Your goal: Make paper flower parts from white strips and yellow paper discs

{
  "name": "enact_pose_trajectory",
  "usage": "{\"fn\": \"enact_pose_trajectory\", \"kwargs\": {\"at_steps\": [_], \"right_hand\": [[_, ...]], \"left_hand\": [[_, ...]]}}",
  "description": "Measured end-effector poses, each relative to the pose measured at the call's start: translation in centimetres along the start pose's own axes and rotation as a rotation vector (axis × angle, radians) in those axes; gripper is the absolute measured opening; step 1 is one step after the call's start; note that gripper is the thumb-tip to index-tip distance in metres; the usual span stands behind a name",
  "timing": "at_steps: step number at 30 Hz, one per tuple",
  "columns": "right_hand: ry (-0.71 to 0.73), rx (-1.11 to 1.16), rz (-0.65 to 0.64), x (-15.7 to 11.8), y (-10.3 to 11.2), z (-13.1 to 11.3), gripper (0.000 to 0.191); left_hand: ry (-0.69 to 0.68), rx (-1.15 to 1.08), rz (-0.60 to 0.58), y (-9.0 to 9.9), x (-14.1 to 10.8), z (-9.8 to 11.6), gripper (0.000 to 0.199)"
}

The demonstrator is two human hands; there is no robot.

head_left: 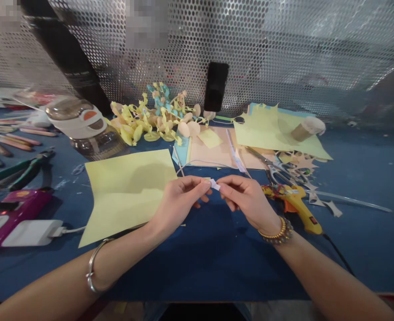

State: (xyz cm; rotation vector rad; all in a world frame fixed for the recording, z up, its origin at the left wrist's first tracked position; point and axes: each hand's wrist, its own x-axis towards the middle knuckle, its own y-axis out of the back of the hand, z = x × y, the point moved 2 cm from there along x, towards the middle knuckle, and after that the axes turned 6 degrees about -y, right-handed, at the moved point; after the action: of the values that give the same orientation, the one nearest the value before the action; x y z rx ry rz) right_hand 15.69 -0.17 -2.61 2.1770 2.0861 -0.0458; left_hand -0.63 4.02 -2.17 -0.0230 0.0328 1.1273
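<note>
The left hand (178, 196) and the right hand (245, 196) meet above the middle of the blue table (223, 263), each pinching one side of a small white piece (215, 184) between thumb and index finger. The piece is located between the two sets of fingertips, near the front edge of the pastel sheets (210, 157); its exact shape is partly covered by the fingers. A silver bangle (90, 269) is fitted on the left forearm; beaded bracelets (279, 232) are fitted on the right wrist. A large pale yellow sheet (126, 191) lies to the left, its near right part behind the left hand and forearm. A yellow glue gun (304, 207) with an orange trigger lies just beyond the right wrist, with scissors (275, 171) and paper offcuts (299, 161) near it. A clear rod (357, 201) extends to the right of the gun. At the rear, a black phone (216, 87) stands upright against the perforated metal panel (250, 49); yellow, peach and blue paper flowers (157, 118) are grouped to its left. A lidded container (88, 127), green-handled pliers (33, 167) and a magenta power strip (33, 203) occupy the left side.
</note>
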Motion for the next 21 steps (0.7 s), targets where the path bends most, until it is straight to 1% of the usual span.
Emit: {"fn": "enact_pose_trajectory", "kwargs": {"at_steps": [6,15,18,21], "right_hand": [[0.008,0.015,-0.002,-0.06,-0.22,-0.28,0.016],[-0.003,-0.013,0.037,-0.21,-0.20,-0.48,0.019],[-0.009,-0.009,0.062,-0.16,-0.16,-0.46,0.018],[-0.014,0.008,0.073,-0.20,-0.16,-0.44,0.017]], "left_hand": [[-0.013,0.006,0.010,-0.06,0.01,0.03,0.021],[-0.034,0.035,0.000,-0.11,-0.08,0.02,0.020],[-0.054,0.022,-0.020,-0.06,-0.13,-0.04,0.019],[-0.090,-0.014,-0.057,-0.05,-0.22,-0.07,0.021]]}}
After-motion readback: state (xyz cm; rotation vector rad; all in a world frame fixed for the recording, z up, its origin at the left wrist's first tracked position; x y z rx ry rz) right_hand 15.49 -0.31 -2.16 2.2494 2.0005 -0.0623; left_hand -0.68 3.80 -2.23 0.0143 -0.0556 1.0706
